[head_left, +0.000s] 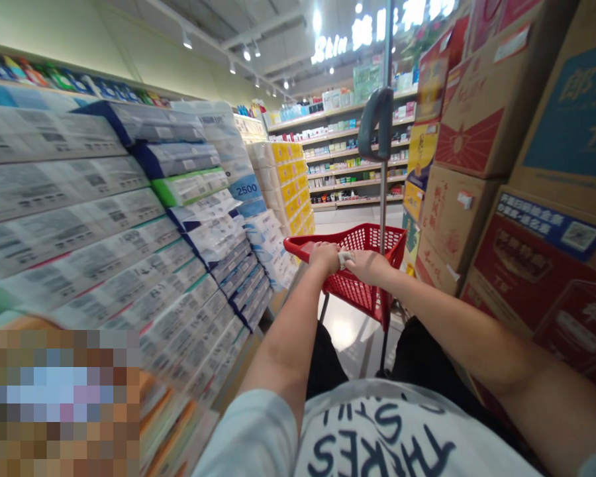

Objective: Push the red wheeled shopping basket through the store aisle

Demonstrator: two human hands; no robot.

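A red plastic shopping cart (350,291) with perforated sides stands in front of my body. Its top edge is tilted in view, with the left end raised towards me. My left hand (324,256) is closed over the red handle. Close beside it, my right hand (369,266) is closed on the same bar, its fingers partly hidden. A small whitish-beige item (346,258) sits between the two hands; what it is I cannot make out. A metal pole (383,192) with a grey loop grip (376,126) rises from the cart.
Stacked paper packs (79,199) line the left side, with yellow-and-white packs (293,179) farther on. Cardboard boxes (464,212) are piled high on the right. Shelves of small goods (347,146) cross the far end. Pale floor (345,324) shows below the cart.
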